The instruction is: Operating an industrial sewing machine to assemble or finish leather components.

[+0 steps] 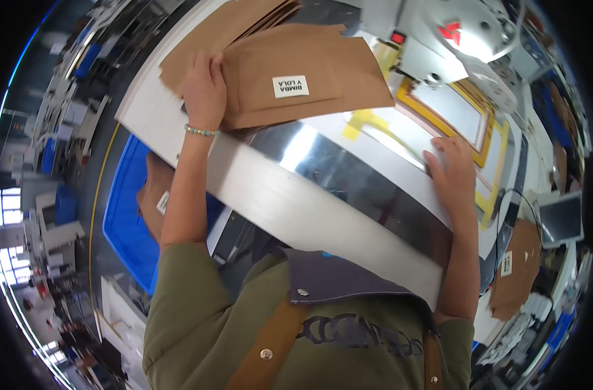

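My left hand (205, 91) grips the left edge of a brown fabric panel (355, 71), its fingers over the cloth. The panel has a stitched outline and a white label (290, 86), and it lies partly over a stack of similar brown pieces (212, 26). My right hand (453, 169) rests at the right side of the work surface, its thumb and fingers apart and bent. It is beside a yellow-edged frame (449, 117) and close to a white sheet with yellow tape (368, 123). Nothing shows in the right hand.
A white sewing machine head (433, 45) overhangs the back right. At the left below the table stands a blue bin (124, 208) with a brown piece (155, 195) inside. More brown pieces (517, 279) and a small screen (560, 220) are on the right. A metal plate (270, 188) runs along the front.
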A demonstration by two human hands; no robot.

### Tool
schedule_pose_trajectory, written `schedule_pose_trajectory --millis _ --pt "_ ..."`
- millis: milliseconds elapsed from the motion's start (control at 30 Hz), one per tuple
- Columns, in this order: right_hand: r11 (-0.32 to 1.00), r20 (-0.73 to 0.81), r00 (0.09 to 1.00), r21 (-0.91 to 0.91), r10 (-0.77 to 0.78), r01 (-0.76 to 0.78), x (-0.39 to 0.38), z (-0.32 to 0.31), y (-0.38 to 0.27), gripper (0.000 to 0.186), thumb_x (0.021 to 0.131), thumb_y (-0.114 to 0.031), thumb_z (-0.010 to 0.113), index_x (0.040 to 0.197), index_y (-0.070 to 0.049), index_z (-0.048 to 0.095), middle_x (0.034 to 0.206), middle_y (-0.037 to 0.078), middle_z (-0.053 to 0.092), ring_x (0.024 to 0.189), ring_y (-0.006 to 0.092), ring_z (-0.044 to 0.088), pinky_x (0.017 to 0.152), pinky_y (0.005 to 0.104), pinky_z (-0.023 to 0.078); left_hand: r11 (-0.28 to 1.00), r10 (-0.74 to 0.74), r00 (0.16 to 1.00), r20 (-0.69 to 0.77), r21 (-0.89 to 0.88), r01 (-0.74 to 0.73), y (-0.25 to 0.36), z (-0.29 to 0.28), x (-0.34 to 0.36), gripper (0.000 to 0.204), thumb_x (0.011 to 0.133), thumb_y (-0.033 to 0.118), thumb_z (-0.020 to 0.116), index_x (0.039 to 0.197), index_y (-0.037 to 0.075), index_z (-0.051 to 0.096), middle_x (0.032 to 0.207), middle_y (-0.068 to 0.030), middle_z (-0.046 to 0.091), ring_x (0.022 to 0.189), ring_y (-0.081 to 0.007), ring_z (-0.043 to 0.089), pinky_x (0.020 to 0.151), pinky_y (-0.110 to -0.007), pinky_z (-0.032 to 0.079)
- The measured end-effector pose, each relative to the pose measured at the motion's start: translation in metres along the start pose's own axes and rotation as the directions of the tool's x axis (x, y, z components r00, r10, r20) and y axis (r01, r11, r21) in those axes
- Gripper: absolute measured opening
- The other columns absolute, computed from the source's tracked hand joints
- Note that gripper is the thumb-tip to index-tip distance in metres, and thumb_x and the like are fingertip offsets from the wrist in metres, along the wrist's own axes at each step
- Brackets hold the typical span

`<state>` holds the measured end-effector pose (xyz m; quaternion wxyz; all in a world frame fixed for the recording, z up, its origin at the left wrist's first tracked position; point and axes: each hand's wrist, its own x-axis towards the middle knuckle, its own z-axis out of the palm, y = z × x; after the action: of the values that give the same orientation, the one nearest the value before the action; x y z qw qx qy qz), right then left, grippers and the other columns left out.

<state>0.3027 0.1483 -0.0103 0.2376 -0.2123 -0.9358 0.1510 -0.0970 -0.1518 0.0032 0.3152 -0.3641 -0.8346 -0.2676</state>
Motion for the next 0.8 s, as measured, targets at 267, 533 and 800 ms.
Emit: schedule_pose_trajectory --millis 267,533,800 --pt "0.995 0.112 0.988 -0.02 0.103 -0.101 0.003 -0.006 -0.015 0.029 0.099 -0.02 0.071 0.122 -0.003 0.071 0.114 0.015 0.063 0.115 0.0326 0.064 0.102 0.0424 0.05 0.849 -0.117 0.936 -0.333 0.455 0.268 -0.128 -0.194 -0.087 0.021 0.109 0.023 0.062 0.1 0.005 0.064 0.097 -0.0159 0.065 0.085 -0.0415 0.066 0.073 -0.049 0.052" --pt "0.994 0.104 0.99 -0.066 0.097 -0.091 0.002 -0.007 -0.017 0.029 0.102 -0.023 0.069 0.124 -0.005 0.071 0.117 0.014 0.062 0.117 0.0319 0.063 0.104 0.0418 0.049 0.42 -0.698 0.715 -0.037 0.788 0.45 -0.235 -0.257 -0.287 0.026 0.111 0.028 0.054 0.117 0.004 0.062 0.118 -0.0194 0.068 0.098 -0.0485 0.071 0.079 -0.059 0.057" --pt "0.994 0.117 0.988 -0.061 0.102 -0.095 0.002 -0.007 -0.015 0.03 0.102 -0.024 0.069 0.125 -0.005 0.071 0.116 0.014 0.061 0.116 0.0309 0.063 0.103 0.0414 0.049 0.353 -0.85 0.525 0.049 0.792 0.498 -0.248 -0.22 -0.332 0.054 0.108 0.042 0.058 0.15 0.008 0.059 0.156 -0.0181 0.057 0.14 -0.0402 0.057 0.11 -0.058 0.05"
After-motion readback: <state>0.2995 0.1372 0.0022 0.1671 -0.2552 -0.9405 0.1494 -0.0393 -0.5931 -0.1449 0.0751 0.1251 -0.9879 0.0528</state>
